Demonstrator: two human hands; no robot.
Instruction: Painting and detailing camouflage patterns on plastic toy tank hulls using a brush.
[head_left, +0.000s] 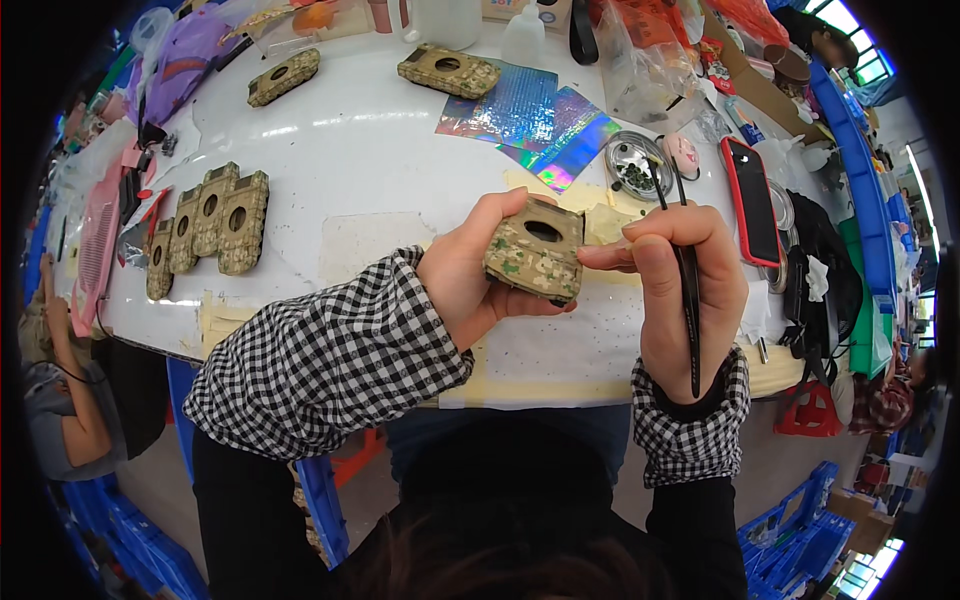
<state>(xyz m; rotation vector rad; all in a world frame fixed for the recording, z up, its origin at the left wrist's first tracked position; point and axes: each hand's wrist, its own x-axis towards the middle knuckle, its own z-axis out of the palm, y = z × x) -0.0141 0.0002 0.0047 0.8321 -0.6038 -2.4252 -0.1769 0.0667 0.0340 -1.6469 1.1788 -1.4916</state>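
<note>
My left hand (462, 268) is closed around a camouflage-patterned model tank hull (530, 268), with the round opening in its top facing up. My right hand (705, 270) holds black tweezers (689, 320) upright in the palm, their tips pointing away from me. Its index fingertip reaches the right side of the hull; whether something tiny sits under that fingertip cannot be made out. Beyond the tweezer tips lies a round clear dish (612, 158) with small dark green parts in it.
Several similar hulls (240, 225) stand grouped at the left, and two more (448, 72) at the back. Shiny holographic bags (570, 135) lie near the dish. A red-cased phone (752, 200) is at the right. Another person's arm (85, 400) shows at far left.
</note>
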